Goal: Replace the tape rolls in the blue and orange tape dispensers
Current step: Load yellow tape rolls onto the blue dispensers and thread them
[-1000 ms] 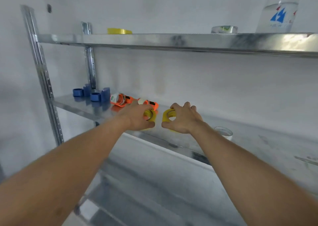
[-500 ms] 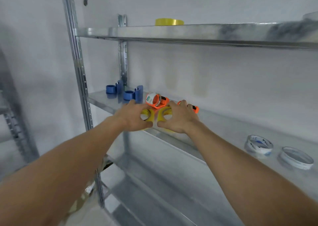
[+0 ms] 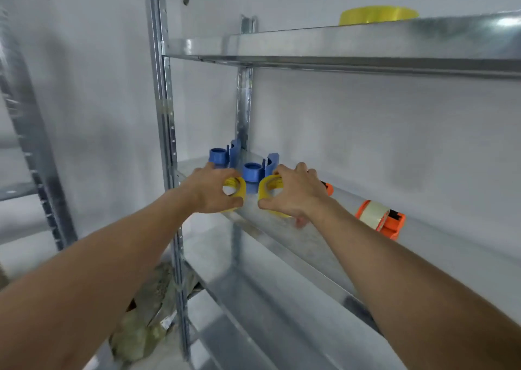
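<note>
My left hand (image 3: 212, 190) grips a small yellow tape roll (image 3: 237, 190), and my right hand (image 3: 296, 193) grips a second yellow tape roll (image 3: 267, 189). Both rolls are held just in front of two blue tape dispensers: one (image 3: 255, 172) between my hands, the other (image 3: 222, 155) further left at the shelf's end. An orange tape dispenser (image 3: 379, 219) with a pale roll lies on the middle shelf (image 3: 284, 234) to the right of my right wrist. A second orange dispenser (image 3: 327, 188) peeks out behind my right hand, mostly hidden.
A metal upper shelf (image 3: 366, 45) hangs overhead with a large yellow tape roll (image 3: 377, 14) on it. Upright steel posts (image 3: 163, 116) stand at the left. A lower shelf (image 3: 253, 313) sits beneath. The wall lies close behind the rack.
Both hands carried the yellow rolls leftward along the shelf, from beside the orange dispensers to the blue ones. The view swung left as well.
</note>
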